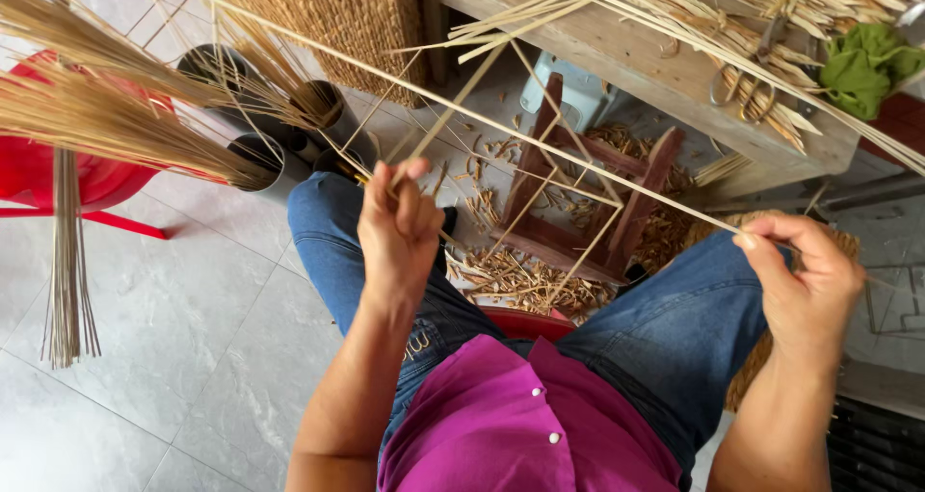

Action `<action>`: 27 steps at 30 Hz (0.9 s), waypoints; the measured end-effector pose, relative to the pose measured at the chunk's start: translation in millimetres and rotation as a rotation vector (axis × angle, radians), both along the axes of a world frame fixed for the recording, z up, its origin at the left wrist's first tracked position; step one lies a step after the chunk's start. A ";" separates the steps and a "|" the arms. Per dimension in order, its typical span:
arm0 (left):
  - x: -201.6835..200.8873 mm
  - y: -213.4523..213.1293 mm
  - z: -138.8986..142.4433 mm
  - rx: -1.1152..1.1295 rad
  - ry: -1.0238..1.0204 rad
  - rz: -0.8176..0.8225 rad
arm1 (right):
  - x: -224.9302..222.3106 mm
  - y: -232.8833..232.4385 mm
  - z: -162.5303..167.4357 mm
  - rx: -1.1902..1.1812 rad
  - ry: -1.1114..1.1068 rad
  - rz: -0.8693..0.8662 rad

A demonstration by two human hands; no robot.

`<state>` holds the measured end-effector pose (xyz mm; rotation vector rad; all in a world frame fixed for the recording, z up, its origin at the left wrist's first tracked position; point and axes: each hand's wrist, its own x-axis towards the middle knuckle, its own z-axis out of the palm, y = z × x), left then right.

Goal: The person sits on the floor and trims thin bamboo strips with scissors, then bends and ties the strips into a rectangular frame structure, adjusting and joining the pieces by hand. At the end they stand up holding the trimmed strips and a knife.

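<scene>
Clearly both hands pinch one long cane strip [578, 159] taut above the knees: left hand [397, 227] clamped near its crossing with a second strip, right hand [805, 280] closed on the far end. Pulled harder, it may snap or slip.

This is looking like a small craft workshop for weaving cane or reed. Bundles of dried stalks [106, 116] are standing in dark tubs [265, 159] off beyond the gripping left hand [397, 224], and a woven basket [332, 20] is sitting farther out. Trimmed offcuts [520, 280] are littering the tiled floor [173, 328] below the held strip [540, 145], around a low wooden stool [588, 203]. A rough workbench [636, 58] above the right hand [805, 285] is carrying more split strips.
</scene>
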<state>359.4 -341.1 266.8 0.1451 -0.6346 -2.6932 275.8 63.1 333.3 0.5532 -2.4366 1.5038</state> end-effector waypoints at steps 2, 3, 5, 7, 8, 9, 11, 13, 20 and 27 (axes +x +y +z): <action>-14.0 -22.5 14.4 0.069 0.055 -0.030 | 1.4 1.7 -0.2 -0.008 -0.017 -0.023; -20.1 -34.4 19.3 0.101 0.069 -0.042 | 1.0 1.8 -1.2 -0.012 -0.024 -0.030; -33.5 -60.0 22.0 0.179 0.103 -0.064 | -0.4 1.5 -3.7 -0.029 -0.040 -0.035; -48.4 -86.3 14.2 0.271 0.141 -0.085 | -2.2 -0.7 -6.7 -0.030 -0.045 -0.029; -59.9 -101.3 7.8 0.304 0.135 -0.073 | -3.5 -2.1 -7.8 -0.020 -0.038 -0.026; -71.5 -116.2 -0.3 0.337 0.128 -0.061 | -4.3 -3.2 -8.1 -0.014 -0.036 -0.024; -87.2 -140.4 -24.5 0.411 0.115 -0.041 | -5.5 -5.2 -7.7 -0.005 -0.038 -0.022; -104.9 -162.9 -53.1 0.488 0.106 -0.042 | -6.9 -8.8 -6.9 -0.004 -0.036 -0.025; -148.3 -206.9 -128.4 0.460 -0.269 0.023 | -5.7 -28.8 4.5 0.095 -0.008 -0.049; -154.1 -198.5 -109.3 0.133 -0.873 0.330 | -15.6 -46.3 31.9 0.284 0.134 -0.031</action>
